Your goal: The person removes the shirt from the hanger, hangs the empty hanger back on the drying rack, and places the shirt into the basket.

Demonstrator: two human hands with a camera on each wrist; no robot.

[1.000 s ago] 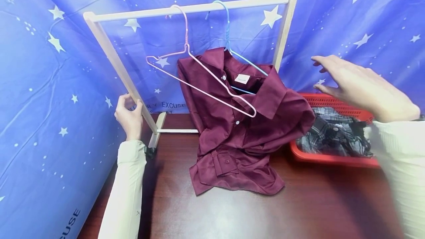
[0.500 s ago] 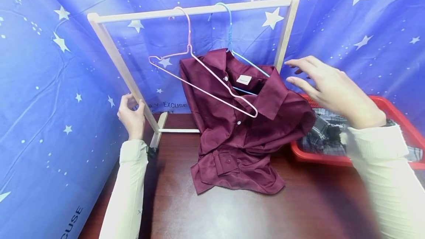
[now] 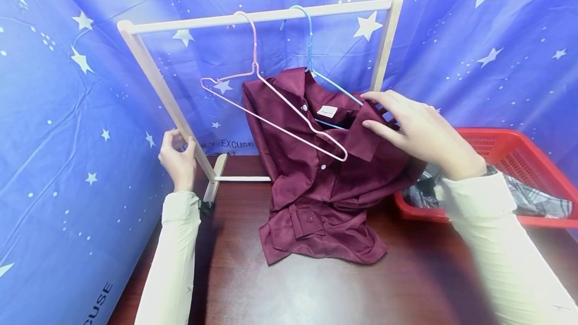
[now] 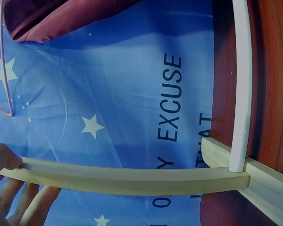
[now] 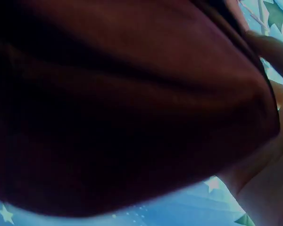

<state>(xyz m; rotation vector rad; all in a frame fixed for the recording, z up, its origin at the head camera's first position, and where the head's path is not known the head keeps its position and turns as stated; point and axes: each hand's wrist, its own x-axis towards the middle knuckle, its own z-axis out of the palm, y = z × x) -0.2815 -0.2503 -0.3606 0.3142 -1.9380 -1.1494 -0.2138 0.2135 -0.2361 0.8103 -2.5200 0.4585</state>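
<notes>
My left hand [image 3: 178, 159] grips the left upright of a small wooden garment rack [image 3: 155, 82], thumb on one side and fingers on the other, also seen in the left wrist view. A maroon button-up shirt [image 3: 311, 164] hangs on a blue hanger [image 3: 310, 39] from the top bar, its hem and a cuff lying on the table. My right hand [image 3: 424, 129] holds the shirt's right collar and shoulder, thumb in front, other fingers partly hidden behind. Dark cloth [image 5: 132, 108] fills most of the right wrist view. A bare pink hanger [image 3: 255, 54] hangs left of the blue one.
A red basket [image 3: 542, 164] with grey plaid clothing [image 3: 537, 199] stands on the table at the right, partly behind my right forearm. A blue star-patterned curtain [image 3: 90, 124] encloses the back and left. The table [image 3: 280, 290] is dark reddish wood.
My right hand has moved left from above the basket onto the shirt's collar and shoulder. My left hand stays on the rack upright. Both hangers keep their places on the bar.
</notes>
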